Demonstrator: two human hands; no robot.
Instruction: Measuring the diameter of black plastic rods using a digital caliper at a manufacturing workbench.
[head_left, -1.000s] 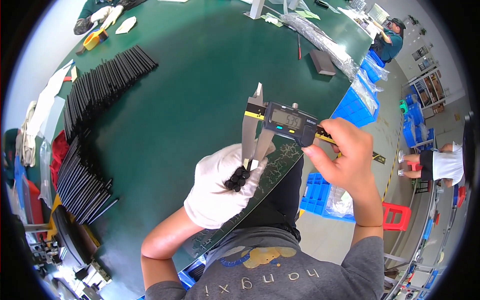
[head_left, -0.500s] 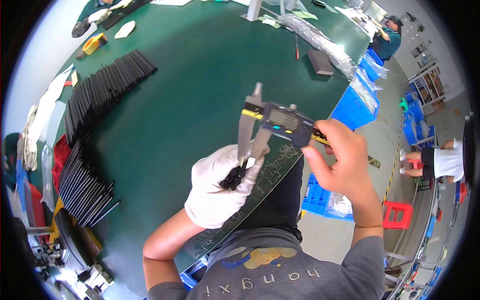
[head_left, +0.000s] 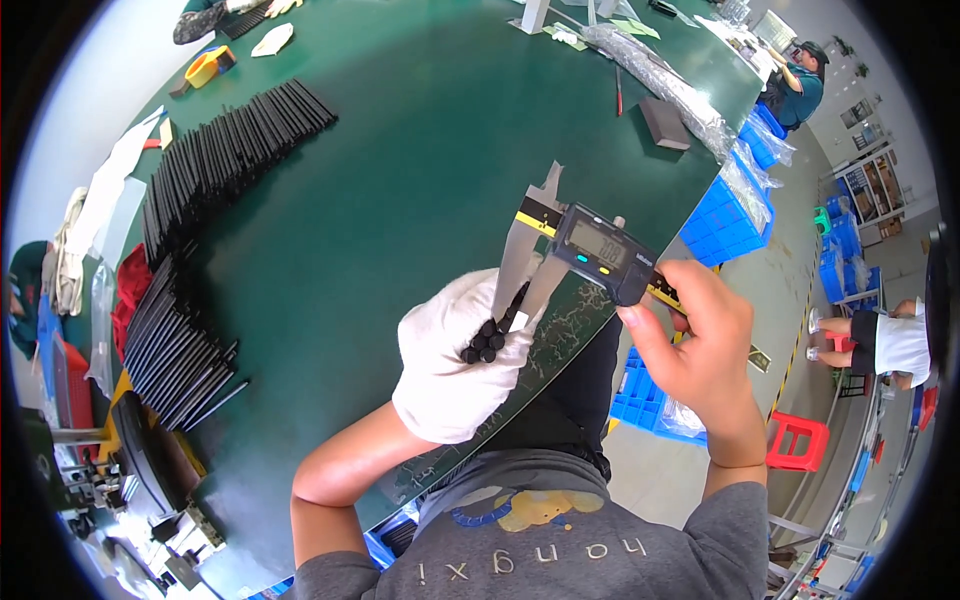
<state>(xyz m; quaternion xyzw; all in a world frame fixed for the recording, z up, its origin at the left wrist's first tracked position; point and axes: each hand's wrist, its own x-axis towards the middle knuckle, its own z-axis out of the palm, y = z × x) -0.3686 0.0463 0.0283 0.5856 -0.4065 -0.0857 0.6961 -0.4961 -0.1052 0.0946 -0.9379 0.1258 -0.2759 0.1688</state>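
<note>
Head view. The gloved left hand (head_left: 455, 375) was clenched around a small bundle of black rods (head_left: 492, 335), their round ends facing up, held above the near edge of the green surface (head_left: 400, 200). The bare right hand (head_left: 700, 350) grasped a digital caliper (head_left: 590, 245) by its slider, thumb beneath the display, with the steel jaws angled down onto the bundle. The step in hand appeared to be gauging a rod: the jaws stood at the rods, though whether they pinched one rod could not be told. The next move would likely call for closing the slider gently and keeping the caliper square to the rod. The rods looked thin, straight, matte black and uniform. Many more rods lay in long rows (head_left: 215, 150) and a fanned stack (head_left: 175, 345) at the left of the surface, well apart from the hands.
</note>
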